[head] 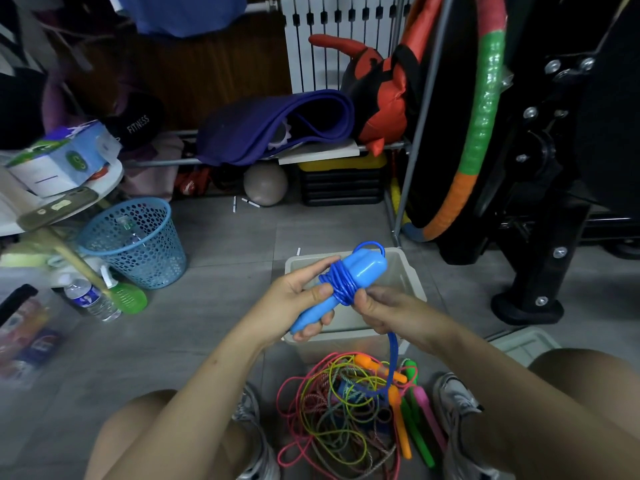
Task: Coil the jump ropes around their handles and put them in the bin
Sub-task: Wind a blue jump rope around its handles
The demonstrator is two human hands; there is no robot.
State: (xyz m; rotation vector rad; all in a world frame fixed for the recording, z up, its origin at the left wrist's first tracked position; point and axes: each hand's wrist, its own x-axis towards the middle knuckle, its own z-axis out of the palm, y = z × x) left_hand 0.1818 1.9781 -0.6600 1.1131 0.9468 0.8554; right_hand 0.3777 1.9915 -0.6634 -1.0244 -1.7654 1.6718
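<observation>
2 hands meet above the translucent bin (412,271), which stands on the grey tiled floor (221,237) directly ahead of your knees. Your left hand (294,299) grips the blue jump-rope handles (349,275), fingers curled under the lower shaft and the thumb pressed flat against the wound turns. The handles lie tilted, wide end up and to the right, over the bin's open top. The blue rope (341,285) is wrapped in several tight loops around the middle of the handles; a small loop arches over the wide end. Your right hand (384,311) pinches the rope just beside the coil, thumb and fingers closed on it. From that hand, 1 free length of blue rope hangs down past the bin's near wall into the tangled pile of jump ropes (349,410) between your shoes. That pile holds pink, yellow and green cords, with orange handles (398,403), green handles (414,417) and a pink handle (427,407) lying along its right side. A blue mesh wastebasket (138,244) stands well apart to the left; the bin's lid (523,344) rests at the right.
</observation>
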